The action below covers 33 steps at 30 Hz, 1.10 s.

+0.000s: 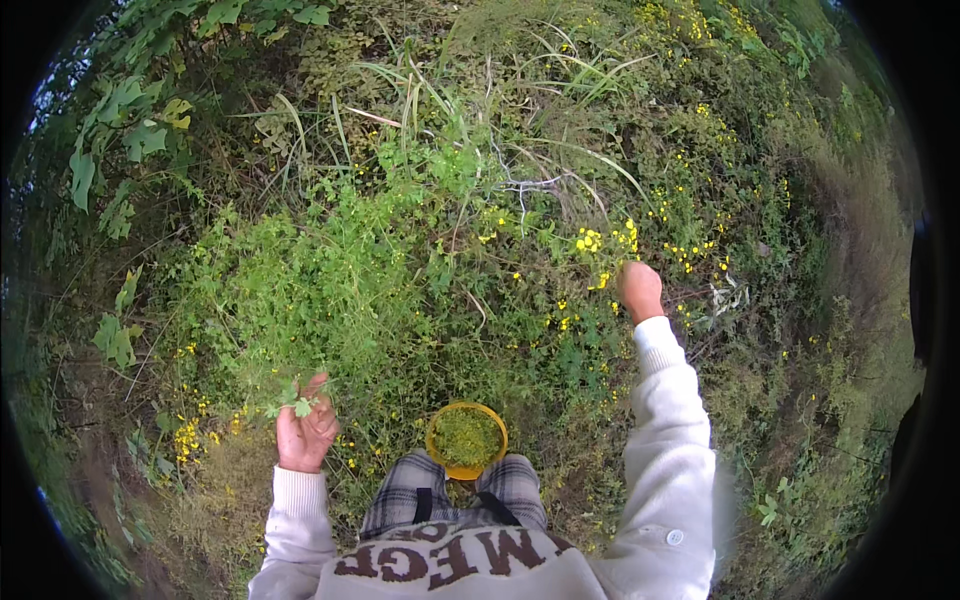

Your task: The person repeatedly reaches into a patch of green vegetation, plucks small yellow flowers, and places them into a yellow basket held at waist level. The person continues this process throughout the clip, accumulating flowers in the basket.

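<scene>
My right hand (639, 292) is closed at a stem beside a cluster of small yellow flowers (590, 241) right of centre; what lies within the fingers is hidden. At the lower left, my left hand (305, 425) has its fingers curled at a small green leafy sprig (300, 405). A yellow bucket (465, 469) with small greenish-yellow picked pieces (467, 435) in it sits between my knees, below the middle of the view.
Dense green undergrowth (300, 260) surrounds me, with pale dry branches (525, 186) and long grass blades above the centre. Broad-leaved plants (125, 105) hang at the upper left. More yellow flowers (186, 438) show at the lower left and upper right.
</scene>
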Each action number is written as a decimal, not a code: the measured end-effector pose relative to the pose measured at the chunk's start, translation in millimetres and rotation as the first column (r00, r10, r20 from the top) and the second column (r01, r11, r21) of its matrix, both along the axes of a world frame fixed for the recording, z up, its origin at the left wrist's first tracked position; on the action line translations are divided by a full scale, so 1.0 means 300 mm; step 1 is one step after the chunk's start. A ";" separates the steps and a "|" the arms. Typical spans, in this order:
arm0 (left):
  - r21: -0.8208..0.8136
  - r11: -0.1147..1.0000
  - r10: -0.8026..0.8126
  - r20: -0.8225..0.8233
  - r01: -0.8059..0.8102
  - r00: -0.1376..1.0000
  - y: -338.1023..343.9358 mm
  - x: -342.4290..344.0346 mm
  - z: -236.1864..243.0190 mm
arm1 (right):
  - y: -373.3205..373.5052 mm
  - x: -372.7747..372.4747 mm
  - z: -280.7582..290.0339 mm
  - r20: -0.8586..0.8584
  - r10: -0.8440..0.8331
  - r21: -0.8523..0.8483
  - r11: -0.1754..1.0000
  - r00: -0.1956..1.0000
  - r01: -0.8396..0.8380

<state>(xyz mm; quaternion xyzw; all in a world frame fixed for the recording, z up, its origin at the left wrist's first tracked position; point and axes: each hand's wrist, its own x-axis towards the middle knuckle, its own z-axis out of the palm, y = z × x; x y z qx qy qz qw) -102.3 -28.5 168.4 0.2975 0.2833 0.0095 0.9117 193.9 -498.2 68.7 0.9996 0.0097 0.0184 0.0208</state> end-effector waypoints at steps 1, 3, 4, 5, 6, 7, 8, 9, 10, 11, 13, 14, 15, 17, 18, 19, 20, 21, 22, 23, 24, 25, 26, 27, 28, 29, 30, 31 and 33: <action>0.064 0.996 -0.060 -0.025 0.062 0.998 -0.012 0.006 0.007 | 0.013 -0.079 0.027 0.018 0.028 0.017 0.999 0.999 -0.028; 0.122 0.984 -0.123 -0.053 0.129 0.991 -0.025 0.017 0.014 | 0.048 -0.257 0.072 -0.015 0.078 0.050 0.996 0.997 -0.077; 0.137 0.974 -0.181 -0.016 0.181 0.983 -0.029 0.022 0.012 | 0.078 -0.342 0.087 -0.109 0.060 0.076 0.996 0.992 -0.051; 0.177 0.967 -0.173 -0.063 0.182 0.983 -0.031 0.025 0.005 | 0.111 -0.434 0.098 -0.152 0.066 0.120 0.992 0.986 -0.048; 0.219 0.956 -0.185 -0.060 0.194 0.981 -0.028 0.025 -0.003 | 0.155 -0.526 0.103 -0.177 0.103 0.189 0.980 0.979 -0.069; 0.255 0.944 -0.198 -0.066 0.209 0.978 -0.025 0.025 -0.017 | 0.205 -0.610 0.104 -0.214 0.110 0.245 0.968 0.971 -0.056; 0.302 0.929 -0.217 -0.020 0.212 0.976 -0.016 0.024 -0.031 | 0.257 -0.687 0.103 -0.190 0.168 0.347 0.933 0.967 -0.094; 0.280 0.941 -0.170 -0.094 0.190 0.981 -0.008 0.022 -0.047 | 0.319 -0.754 0.092 -0.260 0.168 0.382 0.922 0.951 -0.058; 0.272 0.950 -0.123 -0.135 0.156 0.983 0.004 0.024 -0.061 | 0.387 -0.810 0.077 -0.282 0.183 0.443 0.896 0.942 -0.041; 0.274 0.955 -0.054 -0.219 0.114 0.974 0.028 0.026 -0.065 | 0.450 -0.857 0.060 -0.345 0.218 0.492 0.871 0.913 -0.022; 0.193 0.971 -0.121 -0.102 0.139 0.987 0.067 0.019 -0.065 | 0.563 -0.939 0.028 -0.450 0.259 0.556 0.830 0.855 0.041; 0.090 0.976 -0.196 -0.038 0.199 0.980 0.088 0.017 -0.056 | 0.600 -0.964 0.016 -0.468 0.315 0.582 0.813 0.826 0.019; 0.057 0.983 -0.174 -0.002 0.174 0.985 0.100 0.017 -0.049 | 0.618 -0.972 0.008 -0.444 0.329 0.597 0.802 0.833 0.002; -0.012 0.992 -0.128 0.014 0.128 0.992 0.097 0.021 -0.042 | 0.643 -0.976 -0.005 -0.437 0.364 0.612 0.791 0.823 -0.024; 0.024 0.980 -0.198 -0.033 0.199 0.980 0.087 0.025 -0.042 | 0.648 -0.976 -0.007 -0.423 0.378 0.616 0.786 0.823 -0.045; 0.055 0.961 -0.268 -0.083 0.273 0.960 0.067 0.030 -0.047 | 0.647 -0.974 -0.008 -0.403 0.355 0.601 0.798 0.844 -0.049; 0.086 0.931 -0.348 -0.068 0.354 0.935 0.052 0.036 -0.051 | 0.646 -0.972 -0.007 -0.416 0.384 0.620 0.783 0.825 -0.052; 0.077 0.960 -0.261 -0.108 0.270 0.959 0.028 0.038 -0.058 | 0.643 -0.972 -0.004 -0.421 0.378 0.620 0.783 0.825 -0.042; -0.051 0.975 -0.215 0.046 0.217 0.976 0.028 0.048 -0.053 | 0.642 -0.974 -0.001 -0.432 0.388 0.638 0.770 0.814 -0.028; -0.198 0.958 -0.162 0.214 0.205 0.963 0.036 0.059 -0.043 | 0.641 -0.976 0.002 -0.428 0.364 0.622 0.783 0.827 -0.023; -0.327 0.906 -0.130 0.387 0.268 0.913 0.048 0.071 -0.028 | 0.640 -0.980 0.006 -0.428 0.358 0.623 0.782 0.830 -0.016; -0.408 0.912 0.085 0.312 0.052 0.946 0.077 0.082 -0.002 | 0.637 -0.983 0.009 -0.430 0.360 0.636 0.772 0.828 -0.005; -0.525 0.841 0.321 0.295 -0.128 0.900 0.111 0.096 0.031 | 0.635 -0.983 0.013 -0.424 0.355 0.626 0.780 0.833 -0.013; -0.485 0.825 0.445 0.244 -0.289 0.862 0.120 0.109 0.054 | 0.633 -0.983 0.016 -0.420 0.355 0.630 0.777 0.835 -0.014; -0.458 0.754 0.609 0.217 -0.472 0.763 0.123 0.117 0.072 | 0.630 -0.980 0.019 -0.452 0.337 0.606 0.795 0.826 0.007; -0.385 0.831 0.494 0.180 -0.401 0.851 0.096 0.127 0.071 | 0.631 -0.980 0.020 -0.449 0.327 0.604 0.797 0.831 0.013; -0.318 0.946 0.167 0.298 -0.067 0.940 0.047 0.137 0.056 | 0.629 -0.974 0.021 -0.402 0.348 0.632 0.774 0.847 -0.018; -0.217 0.965 -0.086 0.259 0.145 0.962 -0.013 0.127 0.035 | 0.633 -0.972 0.021 -0.401 0.348 0.635 0.773 0.847 -0.017; -0.122 0.918 -0.320 0.335 0.377 0.886 -0.096 0.148 -0.014 | 0.636 -0.968 0.020 -0.391 0.356 0.631 0.775 0.849 -0.034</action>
